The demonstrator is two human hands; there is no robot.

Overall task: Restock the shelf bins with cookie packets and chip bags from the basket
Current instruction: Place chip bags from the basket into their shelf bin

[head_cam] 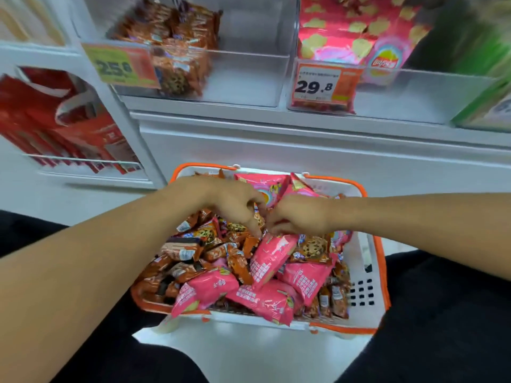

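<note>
Both hands over basket [367, 275]: left hand [237, 205] fingers pinch cookie packet [258, 217]; right hand [297, 219] fingers grip pink chip bag [269, 258] top.

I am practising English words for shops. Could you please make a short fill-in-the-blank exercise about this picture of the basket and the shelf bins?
1. The white plastic basket has an ____ rim.
2. The clear bin with pink chip bags carries a price tag reading ____.
3. Both hands, left and right, reach into the ____.
4. The orange-brown cookie packets sit in the bin to the ____ of the pink bags.

Answers: orange; 29.8; basket; left
</note>
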